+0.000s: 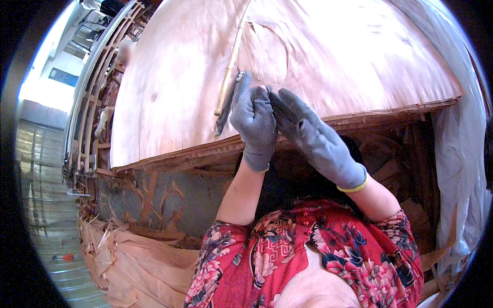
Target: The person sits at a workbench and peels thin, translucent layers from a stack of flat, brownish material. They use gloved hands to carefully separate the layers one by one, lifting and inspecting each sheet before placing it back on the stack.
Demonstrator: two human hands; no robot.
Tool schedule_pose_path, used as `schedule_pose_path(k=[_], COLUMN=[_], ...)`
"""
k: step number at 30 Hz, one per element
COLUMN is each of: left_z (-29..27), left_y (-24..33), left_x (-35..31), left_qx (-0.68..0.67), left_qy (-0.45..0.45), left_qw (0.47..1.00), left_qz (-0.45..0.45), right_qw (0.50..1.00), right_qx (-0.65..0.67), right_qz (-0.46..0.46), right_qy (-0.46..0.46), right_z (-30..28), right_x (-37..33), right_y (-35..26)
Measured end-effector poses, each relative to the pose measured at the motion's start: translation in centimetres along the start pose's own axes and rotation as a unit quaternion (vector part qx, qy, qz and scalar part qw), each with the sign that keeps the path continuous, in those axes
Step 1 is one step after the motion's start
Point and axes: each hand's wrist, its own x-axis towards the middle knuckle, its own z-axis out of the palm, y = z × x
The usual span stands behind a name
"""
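Observation:
Both my hands wear grey gloves with yellow cuffs and meet over the near edge of a large pale wood veneer sheet. My left hand is closed, its thumb and fingers bent together; whatever they hold is too small or hidden to name. My right hand is beside it, fingers stretched toward the left thumb, holding nothing I can see. Left of my left hand, a thin bamboo stick lies on the sheet. A dark flat strip-like tool lies partly under that hand. Beyond my fingers is a rounded veneer patch.
The veneer lies on a layered stack with a ragged front edge. Torn veneer scraps hang below left. Wooden slatting runs along the left side, and translucent plastic sheeting drapes at the right.

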Motion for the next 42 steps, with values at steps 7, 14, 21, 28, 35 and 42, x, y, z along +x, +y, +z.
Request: schedule_pose_path(k=[7,14,21,28,35,42], left_z=[1.4,1.8,2.0,1.7,2.1,2.5], left_y=[1.3,1.4,0.9,0.9,1.7,1.7], left_x=[-1.5,-1.7,-1.6,-1.3,-2.1,-0.2], left_qx=[-0.251,-0.141,-0.231,-0.167,-0.200,-0.316], left_qy=[-0.035,-0.133,-0.031,-0.102,-0.073,0.017], left_qw=[0.955,0.981,0.936,0.972,0.969,0.921], left_qz=[-0.154,0.010,-0.262,-0.131,-0.126,-0.227], right_qw=[0.999,0.977,0.655,0.102,0.972,0.948], right_qx=[0.047,-0.199,-0.747,-0.979,0.188,-0.318], right_qz=[-0.022,-0.011,-0.103,-0.165,0.088,0.008], right_qy=[0.004,0.070,-0.055,-0.058,0.111,0.031], right_z=[-0.3,-1.5,-1.5,-1.2,-1.8,-1.4], right_x=[-1.4,-2.3,-0.6,-0.3,-0.5,1.2], right_y=[-1.0,0.1,-0.8,-1.5,0.0,1.5])
